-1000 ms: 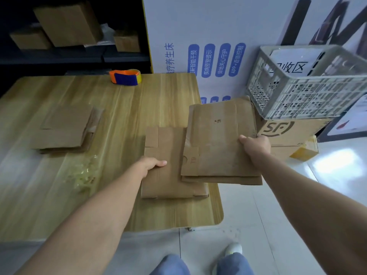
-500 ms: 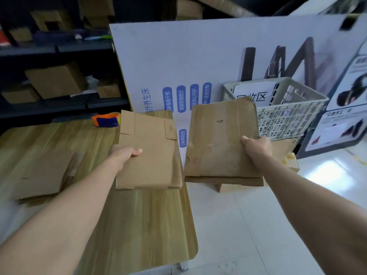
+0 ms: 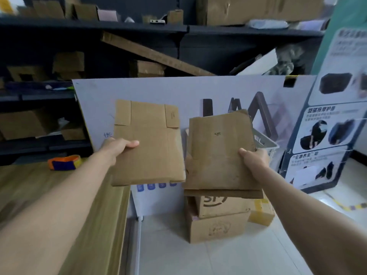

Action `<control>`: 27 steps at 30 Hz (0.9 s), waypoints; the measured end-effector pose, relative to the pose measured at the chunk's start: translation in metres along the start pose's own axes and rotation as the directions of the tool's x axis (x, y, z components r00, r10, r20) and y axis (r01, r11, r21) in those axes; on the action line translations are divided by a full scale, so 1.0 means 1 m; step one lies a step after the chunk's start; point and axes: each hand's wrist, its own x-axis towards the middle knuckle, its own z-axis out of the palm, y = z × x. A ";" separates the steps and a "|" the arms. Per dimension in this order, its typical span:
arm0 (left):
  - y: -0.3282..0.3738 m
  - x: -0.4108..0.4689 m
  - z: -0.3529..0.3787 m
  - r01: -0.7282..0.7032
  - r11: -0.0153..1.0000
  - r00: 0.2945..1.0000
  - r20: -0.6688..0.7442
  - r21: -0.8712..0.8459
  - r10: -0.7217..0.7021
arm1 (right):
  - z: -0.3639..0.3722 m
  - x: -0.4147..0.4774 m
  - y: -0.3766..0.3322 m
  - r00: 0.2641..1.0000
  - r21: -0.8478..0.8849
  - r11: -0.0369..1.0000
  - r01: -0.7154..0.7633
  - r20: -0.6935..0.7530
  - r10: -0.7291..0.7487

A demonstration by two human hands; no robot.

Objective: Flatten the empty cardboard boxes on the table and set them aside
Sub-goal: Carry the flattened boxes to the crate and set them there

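Presently the person is holding two lots of flattened cardboard in the air, one in each grip, both lifted clear of the tabletop [image 3: 59,195]. The left grip [image 3: 117,147] is pinching a single flattened box [image 3: 148,143] by its left edge. The thumb is lying across the upper face and the fingers are tucked underneath, out of sight. This sheet is hanging above the tabletop's right-hand edge. The right grip [image 3: 253,158] is clamping a flattened stack [image 3: 220,153] by its right edge, again with the thumb on top. The stack is showing at least two layers, the lower one peeking out as a strip along the near side, and it is hovering beyond the tabletop's right edge, over the floor.

Each lot is being held by its outer edge, so the inner edges are facing each other closely, though whether they are touching cannot be told. That arrangement is probably meant to let the single box slide onto the stack. The thumb-over pinch is likely serving to keep the panels and flaps pressed flat rather than springing open.

With the flattening apparently done for these pieces, the setting-aside seems to be under way. Some cartons [image 3: 222,205] are standing on the floor to the right of the tabletop, and a white crate [image 3: 266,142] is sitting behind them. Which spot is intended cannot be judged. A tape roll [image 3: 64,162] is lying untouched on the tabletop's far side.
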 end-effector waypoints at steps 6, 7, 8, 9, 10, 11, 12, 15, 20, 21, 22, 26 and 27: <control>0.032 0.011 0.074 0.078 0.996 0.990 0.122 -0.053 -0.071 | -0.036 0.062 0.005 1.000 0.020 1.000 -0.003 0.006 0.003; 0.036 0.017 0.085 0.083 0.995 0.988 0.135 -0.055 -0.075 | -0.040 0.073 0.005 1.000 0.023 1.000 0.001 0.003 -0.001; 0.040 0.024 0.096 0.084 0.995 0.987 0.144 -0.058 -0.075 | -0.043 0.084 0.005 1.000 0.029 1.000 0.007 -0.004 -0.006; 0.044 0.030 0.108 0.083 0.995 0.986 0.149 -0.062 -0.073 | -0.046 0.095 0.004 1.000 0.037 0.999 0.013 -0.012 -0.012; 0.048 0.037 0.120 0.078 0.995 0.987 0.149 -0.070 -0.067 | -0.049 0.107 0.002 1.000 0.039 0.999 0.019 -0.019 -0.019; 0.052 0.045 0.131 0.069 0.994 0.988 0.143 -0.080 -0.057 | -0.051 0.119 0.001 0.999 0.035 0.999 0.032 -0.024 -0.031; 0.057 0.054 0.142 0.059 0.994 0.990 0.136 -0.092 -0.046 | -0.054 0.131 -0.001 0.999 0.028 0.999 0.045 -0.029 -0.044; 0.070 0.079 0.175 0.044 0.991 0.987 0.161 -0.128 -0.023 | -0.057 0.170 -0.009 0.998 -0.016 0.998 0.054 -0.038 -0.054; 0.098 0.118 0.231 0.023 0.987 0.970 0.244 -0.157 0.017 | -0.054 0.233 -0.019 0.998 -0.026 0.998 0.057 -0.023 -0.057; 0.103 0.123 0.243 0.031 0.988 0.965 0.262 -0.153 0.010 | -0.052 0.245 -0.020 0.998 -0.023 0.998 0.053 -0.017 -0.053; 0.106 0.127 0.254 0.041 0.988 0.961 0.278 -0.148 0.002 | -0.050 0.256 -0.020 0.999 -0.016 0.999 0.051 -0.007 -0.051; 0.109 0.145 0.301 0.069 0.987 0.956 0.293 -0.147 -0.023 | -0.034 0.304 -0.021 0.997 0.015 0.998 0.066 0.037 -0.067; 0.109 0.148 0.313 0.080 0.986 0.956 0.292 -0.147 -0.034 | -0.030 0.316 -0.021 0.996 0.023 0.997 0.068 0.059 -0.069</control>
